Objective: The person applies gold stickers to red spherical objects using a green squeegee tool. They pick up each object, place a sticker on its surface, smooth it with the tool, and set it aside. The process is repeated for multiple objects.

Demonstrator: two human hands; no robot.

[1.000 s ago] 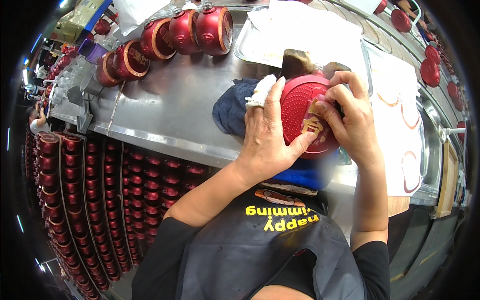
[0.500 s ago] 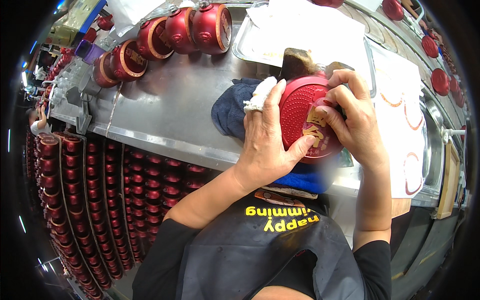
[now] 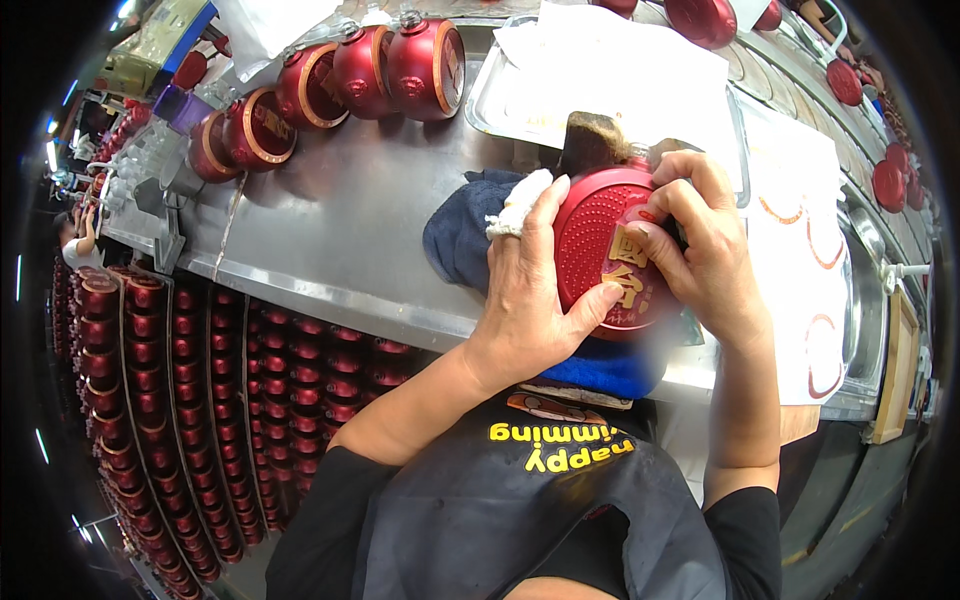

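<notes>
A round, flat-faced red bottle (image 3: pixel 585 245) lies tilted in front of me, with a dotted panel and raised gold characters on its face. My left hand (image 3: pixel 520 310) grips its left side, thumb across the lower face. A bunched white cloth (image 3: pixel 520 203) is tucked at the fingers of that hand. On the upper right of the face my right hand (image 3: pixel 710 250) is closed, thumb and fingertips pinched by the gold characters; what they pinch is too small to make out. Beneath the bottle lie a navy cloth (image 3: pixel 460 230) and a bright blue cloth (image 3: pixel 610 368).
Several red bottles (image 3: pixel 425 70) stand along the steel table (image 3: pixel 340 210) at the back left. Behind my bottle are a dark block (image 3: pixel 592 147) and a metal tray (image 3: pixel 486 98) with white sheets. A sheet with red ring outlines (image 3: pixel 790 260) lies right. Racked red bottles (image 3: pixel 150 400) fill the left.
My left thumb and the bottle have shifted slightly, and more of the gold characters show. My right hand stays at the upper right of the face. Red bottles at the far right have changed position.
</notes>
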